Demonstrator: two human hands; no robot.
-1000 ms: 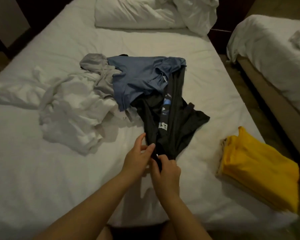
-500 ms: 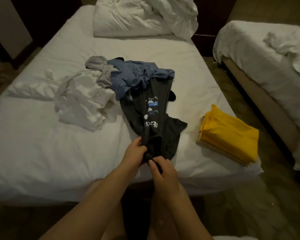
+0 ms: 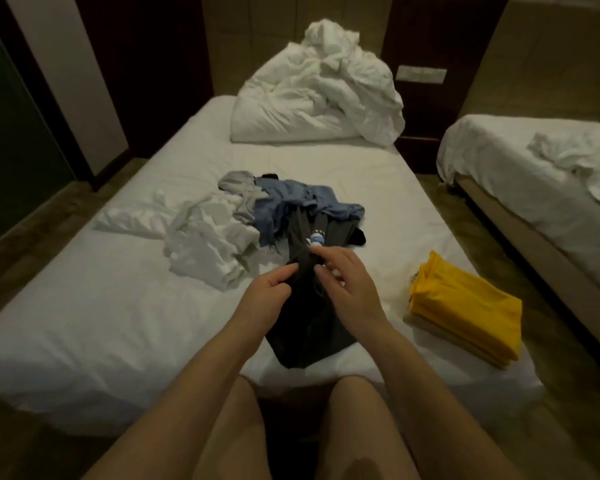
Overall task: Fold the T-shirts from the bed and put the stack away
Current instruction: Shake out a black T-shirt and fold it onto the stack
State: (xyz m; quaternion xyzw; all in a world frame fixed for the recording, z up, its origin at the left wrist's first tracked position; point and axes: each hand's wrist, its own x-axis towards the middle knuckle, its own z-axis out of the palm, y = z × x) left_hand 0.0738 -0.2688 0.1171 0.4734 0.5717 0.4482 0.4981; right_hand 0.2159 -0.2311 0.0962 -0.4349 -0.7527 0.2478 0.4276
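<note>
**Black T-shirt (image 3: 302,327) lies lengthwise, near to far, between the hands**

It is bunched into a long strip on the bed (image 3: 84,323). Its far end is tucked against the blue T-shirt (image 3: 291,202) in the unfolded pile, and its near end reaches the mattress edge. The left hand (image 3: 267,292) pinches the cloth from the left. The right hand (image 3: 347,282) sits on the right and slightly farther away, fingers loosely spread; whether it pinches or only touches cannot be told. Both hands are mid-length, so spreading it probably means pulling apart across that axis. The folded yellow stack (image 3: 465,306) waits near right.
</note>
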